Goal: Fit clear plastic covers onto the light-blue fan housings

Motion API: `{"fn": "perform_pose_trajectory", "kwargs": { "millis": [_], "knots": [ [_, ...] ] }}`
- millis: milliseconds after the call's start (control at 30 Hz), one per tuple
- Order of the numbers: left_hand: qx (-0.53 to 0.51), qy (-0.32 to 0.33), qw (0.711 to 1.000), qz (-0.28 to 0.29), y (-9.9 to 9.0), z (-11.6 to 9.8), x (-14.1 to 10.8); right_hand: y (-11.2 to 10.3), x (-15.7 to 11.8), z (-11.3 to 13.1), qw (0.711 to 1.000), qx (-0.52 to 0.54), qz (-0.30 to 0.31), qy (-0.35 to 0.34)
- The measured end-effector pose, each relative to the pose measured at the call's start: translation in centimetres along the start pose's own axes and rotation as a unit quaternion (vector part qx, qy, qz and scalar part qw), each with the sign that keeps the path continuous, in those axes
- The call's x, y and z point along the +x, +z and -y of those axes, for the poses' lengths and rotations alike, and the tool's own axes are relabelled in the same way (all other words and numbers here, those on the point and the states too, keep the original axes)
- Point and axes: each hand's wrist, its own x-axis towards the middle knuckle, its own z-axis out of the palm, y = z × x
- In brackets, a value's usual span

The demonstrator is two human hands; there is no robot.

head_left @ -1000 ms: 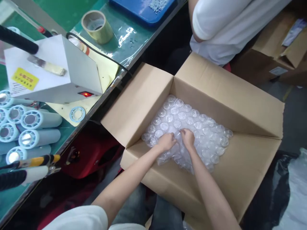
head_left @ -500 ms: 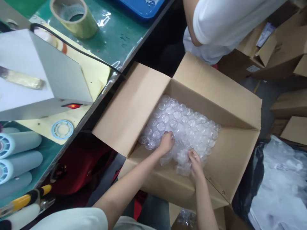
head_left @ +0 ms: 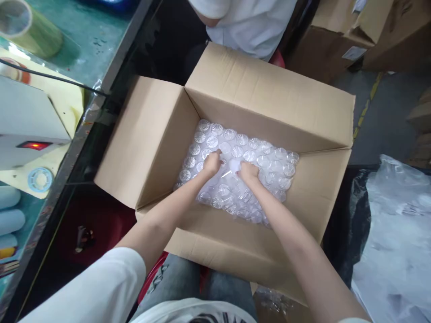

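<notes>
Carton [head_left: 249, 122] beside bench [head_left: 92, 51], contact unclear

A ring [head_left: 40, 180] is lying near the right edge of the counter [head_left: 97, 33]; beyond that edge, a carton [head_left: 269, 92] is holding a plastic bundle [head_left: 232, 190]. A bag [head_left: 393, 242] is standing farther right.

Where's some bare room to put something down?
On the bench between tape, cable and tray, barring specks; on the floor between box, cartons and bag. Crowded: inside the box, with left hand and right hand at the clear plastic, and around the blue cylinders.
</notes>
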Motion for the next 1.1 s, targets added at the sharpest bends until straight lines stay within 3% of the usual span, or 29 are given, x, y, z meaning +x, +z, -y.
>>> {"fn": "perform_pose_trajectory", "kwargs": {
  "millis": [200,333,433,600,733,900,1100],
  "knots": [
    [-0.010,-0.047,0.998,-0.043,-0.1,2.8,-2.7,0.7,-2.4,-2.8,0.995,0.072,-0.031,-0.065],
    [-0.020,-0.104,0.993,-0.061,0.2,3.4,-3.5,0.5,-5.8,-6.1,0.976,0.169,-0.106,-0.088],
    [-0.028,-0.127,0.991,-0.026,0.5,3.1,-3.6,0.3,-9.6,-7.2,0.960,0.222,-0.137,-0.098],
    [-0.053,-0.128,0.990,0.041,0.8,2.9,-4.2,0.0,-14.7,-6.1,0.949,0.262,-0.109,-0.137],
    [-0.094,-0.101,0.990,0.026,0.5,2.9,-4.3,-0.5,-14.2,-5.3,0.948,0.252,-0.177,-0.076],
    [-0.150,-0.038,0.987,-0.030,-0.8,1.8,-4.4,0.2,-11.5,-5.3,0.956,0.226,-0.176,-0.064],
    [-0.163,-0.018,0.986,0.014,-0.9,1.7,-5.9,2.7,-10.2,-7.4,0.941,0.231,-0.246,0.022]
  ]
}}
